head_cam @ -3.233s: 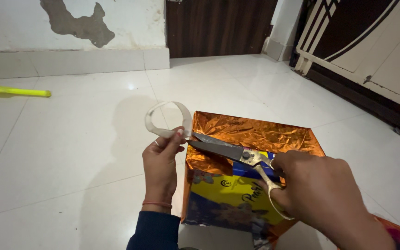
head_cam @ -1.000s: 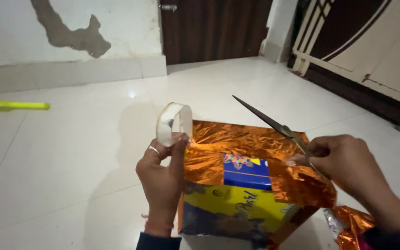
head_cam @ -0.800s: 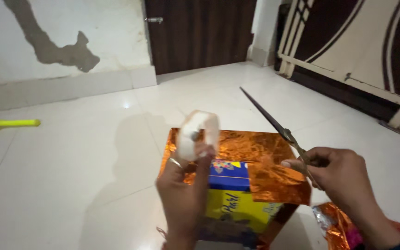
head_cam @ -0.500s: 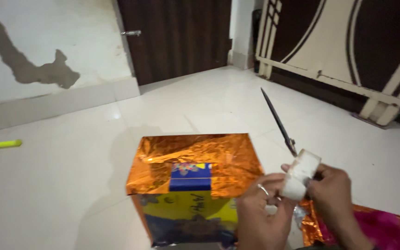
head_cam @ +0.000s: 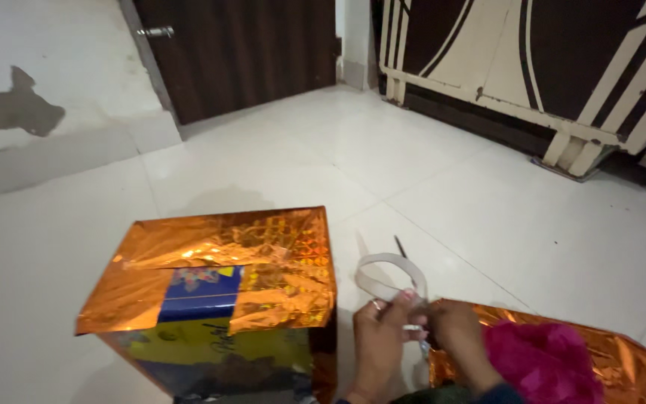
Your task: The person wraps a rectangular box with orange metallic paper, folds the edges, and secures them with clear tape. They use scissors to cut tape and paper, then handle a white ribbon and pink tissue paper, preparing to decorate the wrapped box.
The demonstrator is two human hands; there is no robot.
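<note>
Tape roll (head_cam: 390, 275) between both hands, beside foil-wrapped box (head_cam: 218, 292).

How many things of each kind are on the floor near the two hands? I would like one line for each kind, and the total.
Box half wrapped in orange foil: 1
Loose orange foil sheet: 1
Pink bundle: 1
Tape roll, held by the left hand and right hand: 1
Scissors, only the tip shows: 1
Total: 5
</note>
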